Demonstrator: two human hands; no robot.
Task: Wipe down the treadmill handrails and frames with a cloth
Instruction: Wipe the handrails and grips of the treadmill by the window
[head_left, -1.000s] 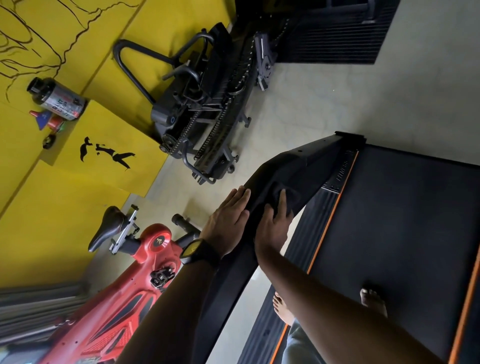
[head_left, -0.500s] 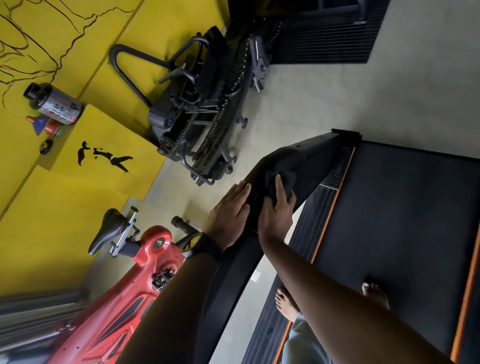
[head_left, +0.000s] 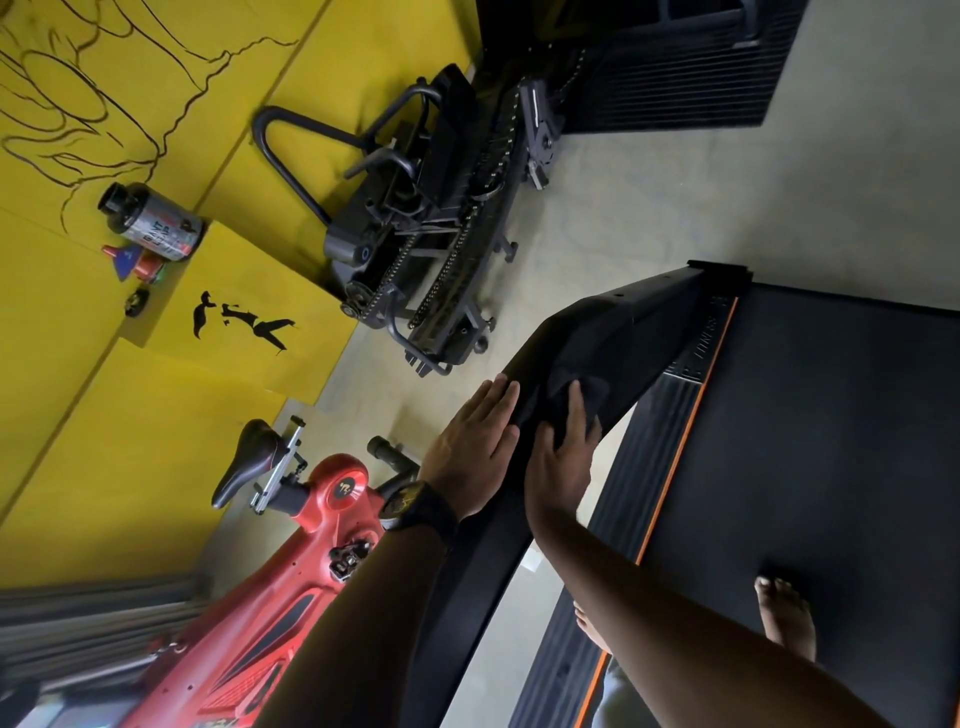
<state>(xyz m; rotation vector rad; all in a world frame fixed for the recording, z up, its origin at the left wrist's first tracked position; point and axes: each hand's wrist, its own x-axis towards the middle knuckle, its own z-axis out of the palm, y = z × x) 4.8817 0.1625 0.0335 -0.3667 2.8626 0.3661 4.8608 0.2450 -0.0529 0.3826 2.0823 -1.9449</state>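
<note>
Head: cloth (head_left: 595, 385) under right hand (head_left: 558, 467) fingers (head_left: 574, 408)

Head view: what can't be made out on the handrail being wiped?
Head view only.
1. Cloth edges: black on the black handrail.
2. Right hand grip: fingertips lost in cloth folds.
3. Handrail's near end: behind the left hand's forearm, cut by the bottom edge.
4. Dust on it: too dark.

The right hand (head_left: 558, 467) hides most of the dark cloth (head_left: 592, 387) on the black treadmill handrail (head_left: 639, 322). The red exercise bike (head_left: 332, 499) left of that handrail is cropped.
</note>
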